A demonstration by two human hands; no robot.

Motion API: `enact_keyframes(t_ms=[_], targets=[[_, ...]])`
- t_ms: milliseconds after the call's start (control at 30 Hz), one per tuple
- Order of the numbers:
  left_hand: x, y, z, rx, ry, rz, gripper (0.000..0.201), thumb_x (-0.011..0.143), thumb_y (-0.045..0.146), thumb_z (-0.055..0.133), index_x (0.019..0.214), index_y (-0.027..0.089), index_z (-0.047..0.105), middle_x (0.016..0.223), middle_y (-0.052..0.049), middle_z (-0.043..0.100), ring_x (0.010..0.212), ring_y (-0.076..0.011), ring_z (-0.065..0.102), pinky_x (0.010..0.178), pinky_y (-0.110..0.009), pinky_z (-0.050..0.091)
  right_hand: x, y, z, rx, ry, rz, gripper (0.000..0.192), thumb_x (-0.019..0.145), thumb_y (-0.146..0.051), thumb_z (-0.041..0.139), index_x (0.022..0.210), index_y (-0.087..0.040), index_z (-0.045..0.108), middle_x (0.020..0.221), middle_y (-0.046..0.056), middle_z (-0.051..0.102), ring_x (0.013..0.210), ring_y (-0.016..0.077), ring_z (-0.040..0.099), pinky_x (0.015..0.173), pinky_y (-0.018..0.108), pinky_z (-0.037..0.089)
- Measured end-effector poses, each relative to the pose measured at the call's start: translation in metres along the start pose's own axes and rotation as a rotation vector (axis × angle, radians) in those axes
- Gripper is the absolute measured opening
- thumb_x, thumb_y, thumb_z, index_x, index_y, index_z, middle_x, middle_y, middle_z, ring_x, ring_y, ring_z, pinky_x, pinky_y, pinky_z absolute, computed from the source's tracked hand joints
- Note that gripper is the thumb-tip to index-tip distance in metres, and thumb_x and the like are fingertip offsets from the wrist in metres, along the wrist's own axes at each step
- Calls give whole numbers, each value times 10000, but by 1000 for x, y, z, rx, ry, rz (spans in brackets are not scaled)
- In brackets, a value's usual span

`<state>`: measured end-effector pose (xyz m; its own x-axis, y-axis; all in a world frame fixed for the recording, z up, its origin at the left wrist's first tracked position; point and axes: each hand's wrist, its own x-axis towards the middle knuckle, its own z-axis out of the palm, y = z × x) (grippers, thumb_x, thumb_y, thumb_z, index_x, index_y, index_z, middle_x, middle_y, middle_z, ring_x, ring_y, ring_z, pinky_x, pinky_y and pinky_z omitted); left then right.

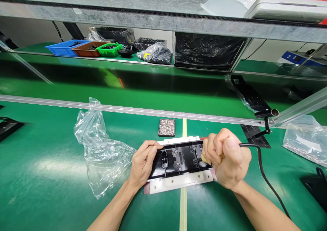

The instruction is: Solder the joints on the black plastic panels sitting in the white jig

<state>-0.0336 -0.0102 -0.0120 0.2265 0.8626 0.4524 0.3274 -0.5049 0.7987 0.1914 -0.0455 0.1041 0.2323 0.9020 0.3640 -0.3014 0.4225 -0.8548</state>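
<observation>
Two hands [143, 163] [226, 159], one black panel [180, 159], three coloured bins [88, 48], one screw tray [167, 127].

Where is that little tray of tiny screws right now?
In the head view, the small tray of screws sits on the green bench just beyond the black plastic part, left of the yellow line and right of the crumpled clear bag.
</observation>
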Motion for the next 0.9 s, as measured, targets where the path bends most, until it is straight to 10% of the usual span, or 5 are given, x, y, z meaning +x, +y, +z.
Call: enact_keyframes(t_ms=[900], targets=[[0,0,0,-24,0,27,288,1082,207,443,1097,198,731,1091,-53,644,1028,-169,630,917,-296,475,2,-4,1,-30,-7,5,444,974,-421,530,603,-210,409,478,-58,296,401,85,243,354,211,197]])
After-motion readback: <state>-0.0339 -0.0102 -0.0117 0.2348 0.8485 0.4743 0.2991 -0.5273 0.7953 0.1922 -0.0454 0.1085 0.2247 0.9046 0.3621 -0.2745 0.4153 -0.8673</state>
